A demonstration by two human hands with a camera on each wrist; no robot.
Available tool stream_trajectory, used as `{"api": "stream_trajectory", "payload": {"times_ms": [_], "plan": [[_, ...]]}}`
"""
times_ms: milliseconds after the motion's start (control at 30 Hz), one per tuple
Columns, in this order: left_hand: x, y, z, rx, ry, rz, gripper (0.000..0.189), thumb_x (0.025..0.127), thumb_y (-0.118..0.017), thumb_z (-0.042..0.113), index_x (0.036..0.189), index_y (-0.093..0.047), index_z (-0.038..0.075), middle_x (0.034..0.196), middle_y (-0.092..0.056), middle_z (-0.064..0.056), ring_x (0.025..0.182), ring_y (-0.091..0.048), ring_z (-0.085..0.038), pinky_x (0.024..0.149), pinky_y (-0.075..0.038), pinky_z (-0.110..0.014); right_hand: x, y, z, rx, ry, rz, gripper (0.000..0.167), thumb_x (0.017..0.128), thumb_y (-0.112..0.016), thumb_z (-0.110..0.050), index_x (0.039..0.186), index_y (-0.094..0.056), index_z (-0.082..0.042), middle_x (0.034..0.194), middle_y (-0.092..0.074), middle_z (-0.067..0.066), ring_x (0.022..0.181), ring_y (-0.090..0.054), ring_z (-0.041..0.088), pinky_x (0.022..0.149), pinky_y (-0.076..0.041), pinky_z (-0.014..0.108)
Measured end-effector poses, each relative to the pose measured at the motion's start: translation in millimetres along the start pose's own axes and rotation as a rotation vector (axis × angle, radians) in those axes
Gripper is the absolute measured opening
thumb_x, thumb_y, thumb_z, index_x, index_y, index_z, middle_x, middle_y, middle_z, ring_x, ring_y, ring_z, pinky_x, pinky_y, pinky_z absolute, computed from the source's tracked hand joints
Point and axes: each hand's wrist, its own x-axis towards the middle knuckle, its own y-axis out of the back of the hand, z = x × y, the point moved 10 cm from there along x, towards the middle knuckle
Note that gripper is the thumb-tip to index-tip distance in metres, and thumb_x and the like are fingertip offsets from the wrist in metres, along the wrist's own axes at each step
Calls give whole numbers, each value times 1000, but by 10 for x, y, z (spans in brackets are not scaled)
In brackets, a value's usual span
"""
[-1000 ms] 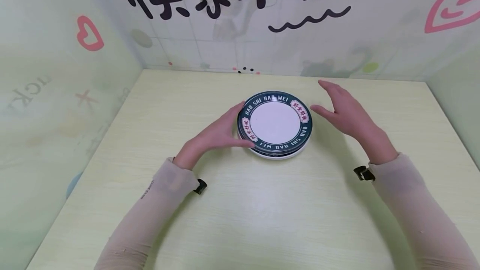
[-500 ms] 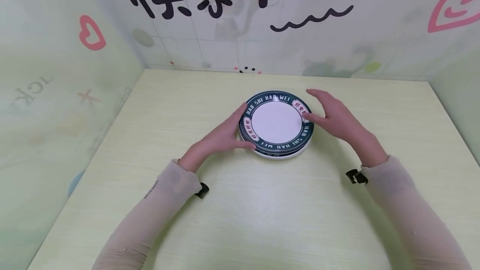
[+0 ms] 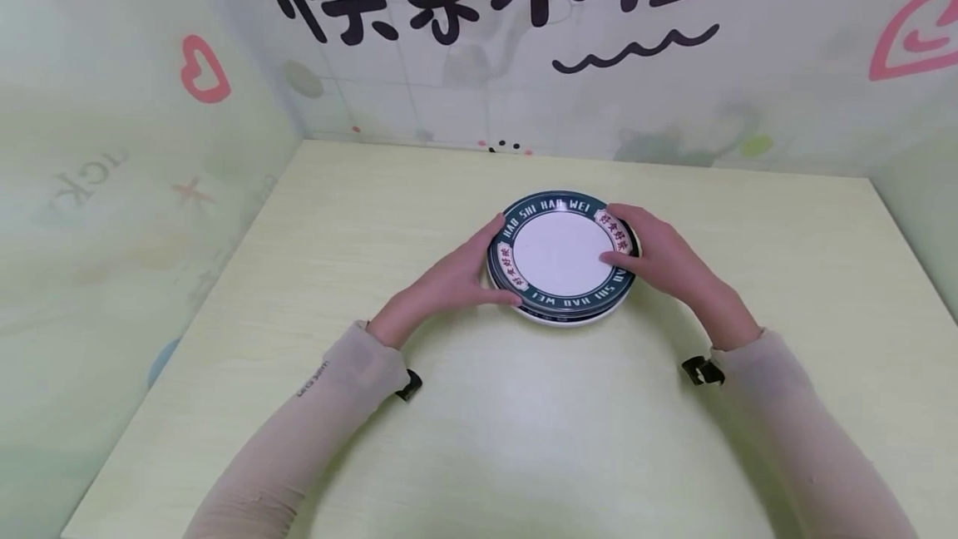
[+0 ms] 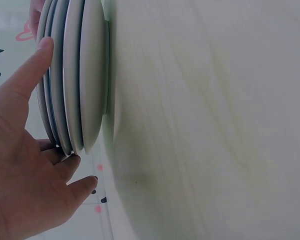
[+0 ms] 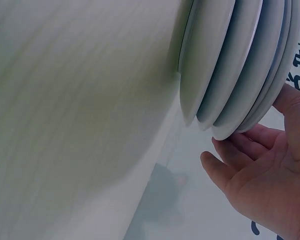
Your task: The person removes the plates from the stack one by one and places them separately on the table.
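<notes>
A stack of several round plates (image 3: pixel 563 254) sits on the table, its top plate white with a dark green lettered rim. My left hand (image 3: pixel 460 277) holds the stack's left side, its thumb along the near rim and its fingers at the far left edge. In the left wrist view, the left hand's fingertips (image 4: pixel 72 161) touch the plates' edges. Over on the right, my right hand (image 3: pixel 662 254) grips the rim, thumb lying on top of the upper plate. From the right wrist, the right hand's fingers (image 5: pixel 240 150) show against the lower rims of the upper plates.
The pale wooden table (image 3: pixel 524 431) stretches around the plates. A printed back wall (image 3: pixel 419 98) with dark lettering stands behind it, and a side wall (image 3: pixel 97 273) rises on the left.
My right hand has moved left and closed onto the stack's right rim, its thumb now on the top plate. My left hand has stayed at the left rim. The head view has shifted slightly.
</notes>
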Motion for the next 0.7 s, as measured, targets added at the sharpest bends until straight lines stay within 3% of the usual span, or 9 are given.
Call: {"api": "stream_trajectory", "payload": {"times_ms": [400, 700], "plan": [[-35, 104, 19, 64, 25, 21, 125, 74, -83, 56, 162, -1, 21, 170, -9, 0, 156, -15, -20, 126, -25, -40, 29, 41, 4, 48, -44, 40, 76, 92, -72, -23, 154, -32, -2, 159, -34, 22, 149, -27, 42, 123, -25, 58], [-60, 29, 10, 90, 31, -6, 126, 73, -82, 59, 162, -2, 19, 170, -9, -1, 156, -17, -22, 125, -27, -42, -97, -3, 87, 64, -102, 63, 74, 93, -70, -23, 154, -32, -1, 158, -33, 25, 148, -26, 45, 121, -27, 61]]}}
